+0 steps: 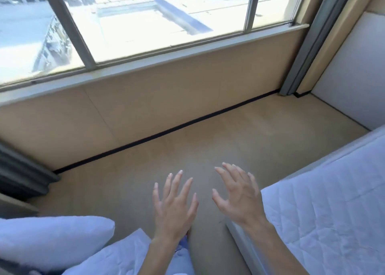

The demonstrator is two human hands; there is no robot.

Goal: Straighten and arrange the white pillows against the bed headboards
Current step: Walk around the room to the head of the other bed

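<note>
1. The view looks down from head height at a tan carpet in a narrow strip between two beds, facing a wide window.
2. The left hand is at 6 o'clock in the frame, back of the hand up, all five fingers spread wide. It holds nothing and hangs above the carpet.
3. The right hand is just beside it at about 5 o'clock, also spread open and empty, fingers slightly curled, the two hands apart from each other.
4. A white pillow lies at 8 o'clock in the lower left corner, plump, resting on the left bed. Neither hand touches it. No headboard can be made out near it.
5. The left bed shows only a corner of white quilted cover at 7 o'clock, under the left forearm.
6. The right bed fills the 4 o'clock area with a white quilted cover with stitched lines. The right forearm passes over its near edge.
7. A pale upright panel stands at 2 o'clock beyond the right bed; whether it is a headboard cannot be told.
8. The window runs across 10 to 1 o'clock, with bright rooftops outside and a tan wall beneath its sill.
9. A dark curtain hangs at 9 o'clock, and a grey one at 1 o'clock.
</note>
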